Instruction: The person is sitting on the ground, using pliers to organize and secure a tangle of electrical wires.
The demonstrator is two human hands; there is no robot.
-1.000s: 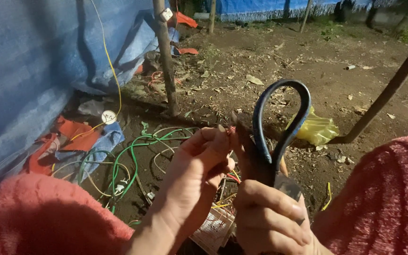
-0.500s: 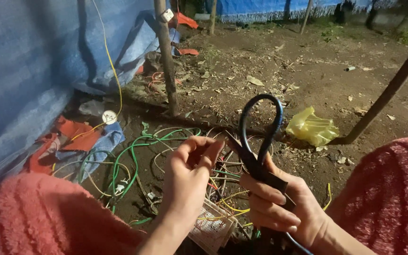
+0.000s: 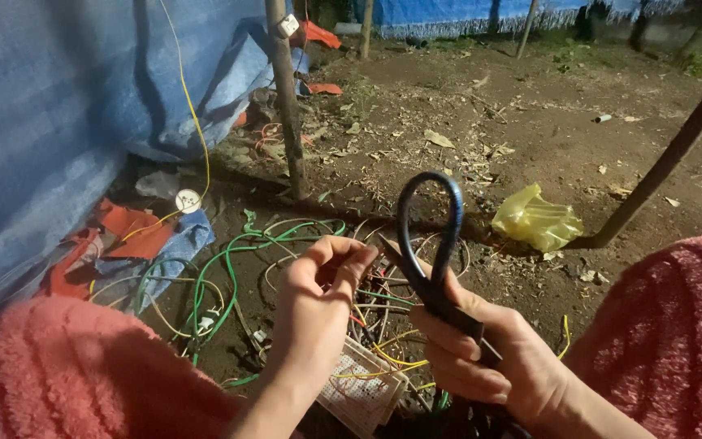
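My right hand grips a thick black cable bent into an upright loop, pinching the two strands together below the loop. My left hand hovers just left of it with fingers curled and thumb and fingertips pinched together; whether a thin wire sits between them I cannot tell. Beneath both hands lies a tangle of green, yellow, white and red wires on the dirt. A white perforated board with wires plugged in lies under my left wrist. My knees in fuzzy pink fabric frame the view.
A blue tarp hangs at left beside a wooden pole. A yellow wire with a round white fitting dangles from above. A crumpled yellow plastic bag lies on the soil near a slanted dark pole. Red cloth scraps lie at left.
Both hands have lowered and moved away from the camera. The black loop has shrunk in view and shifted left, and my left hand has closed its fingers more tightly.
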